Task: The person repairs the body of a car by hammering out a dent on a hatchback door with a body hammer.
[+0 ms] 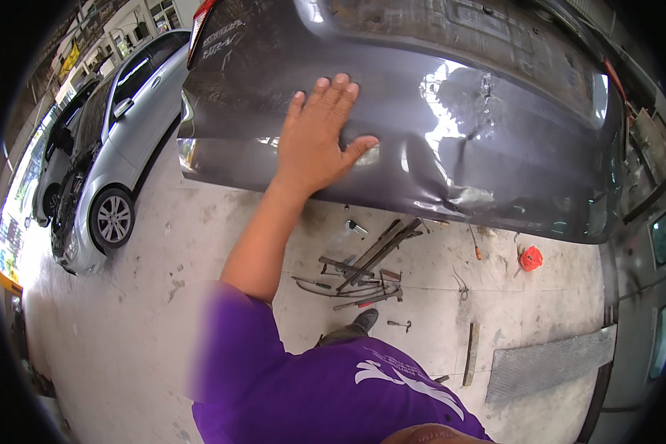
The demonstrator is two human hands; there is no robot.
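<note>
My left hand [314, 140] rests flat, palm down, on the dark grey tailgate [392, 96] of a car, fingers stretched out and thumb spread to the right. A creased dent [451, 192] runs along the panel's near edge, to the right of that hand. Farther right, the paint looks scuffed and uneven in a patch [487, 100] among bright reflections. Nothing is held in the left hand. My right hand does not show.
Metal bars and hand tools [362, 266] lie piled on the floor below the panel. A small hammer [399, 324], a red object [530, 258] and a patterned metal sheet [551, 362] lie to the right. A silver car [129, 126] stands at left; my shoe [365, 320] is near the pile.
</note>
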